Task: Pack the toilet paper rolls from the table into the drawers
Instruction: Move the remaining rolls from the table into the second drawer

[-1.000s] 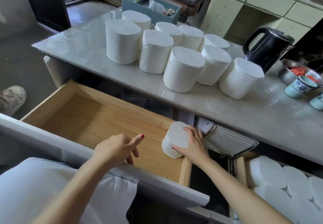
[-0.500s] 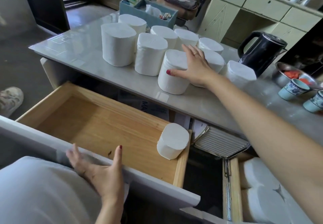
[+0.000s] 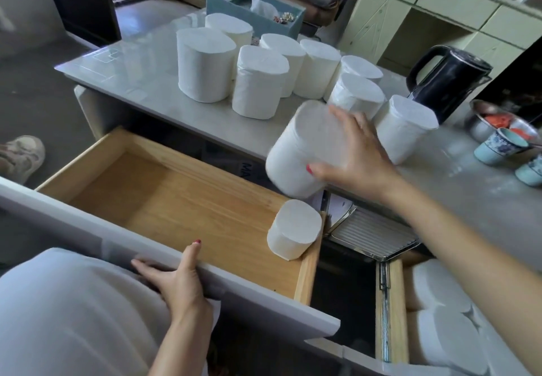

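My right hand (image 3: 356, 158) grips a white toilet paper roll (image 3: 305, 148), tilted and lifted off the table's front edge, above the open wooden drawer (image 3: 164, 199). One roll (image 3: 293, 229) stands in that drawer's right front corner. Several more rolls (image 3: 205, 62) stand on the grey table (image 3: 126, 73). My left hand (image 3: 179, 279) rests on the drawer's white front panel, thumb over its top edge. A second open drawer (image 3: 393, 311) at lower right holds several rolls.
A black kettle (image 3: 448, 79) stands at the table's right back. A metal bowl (image 3: 484, 120) and blue cups (image 3: 498, 147) sit at the right edge. A blue organiser box (image 3: 252, 12) is at the back. A metal tray (image 3: 375, 232) lies under the table.
My right hand took hold of a front roll and lifted it off the table toward the drawer. My left hand moved onto the drawer's front panel.
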